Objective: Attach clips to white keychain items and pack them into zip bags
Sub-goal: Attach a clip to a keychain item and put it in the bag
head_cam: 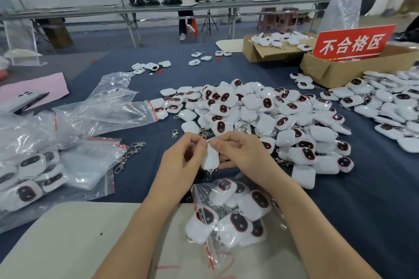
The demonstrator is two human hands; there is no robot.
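My left hand (181, 161) and my right hand (242, 154) meet over the dark cloth and pinch one white keychain item (211, 157) by its top edge. A metal clip (210, 174) hangs from its lower end. Just below my hands lies an open zip bag (229, 215) with several white items inside. A big heap of white keychain items (260, 118) spreads behind my hands. Loose metal clips (129, 156) lie to the left on the cloth.
Empty and filled zip bags (68, 142) pile at the left. Two cardboard boxes (335, 68) with a red sign (352, 41) stand at the far right, beside another heap of items (396, 106). A person sits at a far bench (184, 7). Near me is a beige board (79, 233).
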